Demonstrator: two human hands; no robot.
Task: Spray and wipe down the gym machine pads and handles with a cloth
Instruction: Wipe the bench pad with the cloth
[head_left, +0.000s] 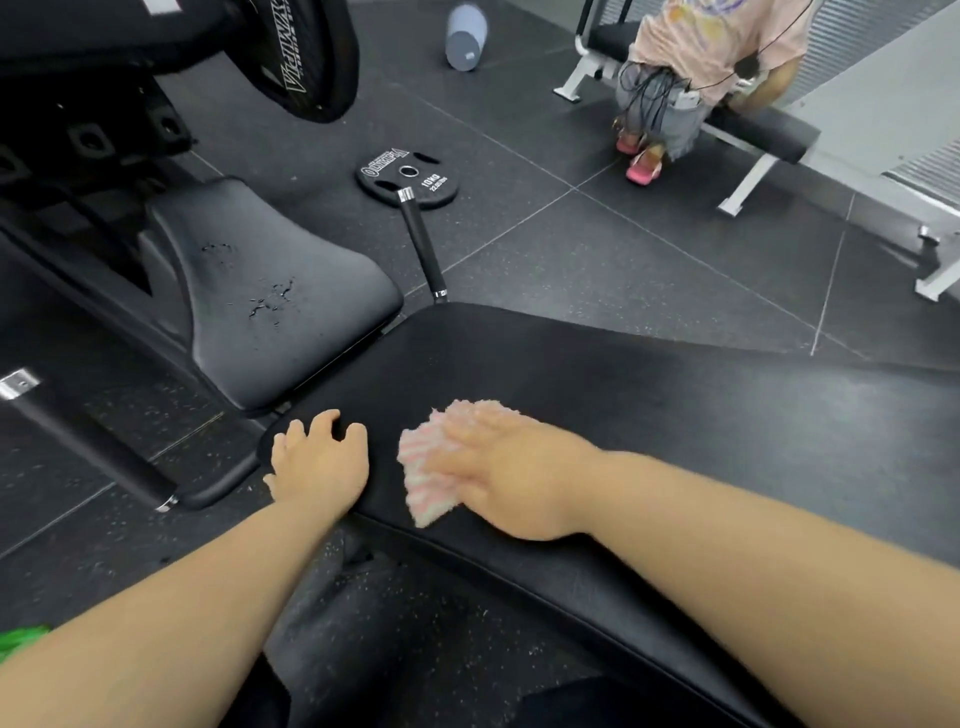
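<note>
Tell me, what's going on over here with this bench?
A person is wiping down the long black bench pad. Their right hand presses a pink and white cloth flat against it, blurred with motion, while the left hand rests on the pad's near end. A weight plate lies on the floor beyond, and another person crouches at a white bench farther back.

Dark speckled rubber floor tiles (597, 270), divided by pale seams, cover a gym where a 10 kg weight plate (408, 179) lies flat, a blurred grey cylinder (465, 39) beyond it. At upper right, a person in a pink top (711, 47) crouches beside a white-framed bench (748, 182), near a pale wall panel (883, 104).
</note>
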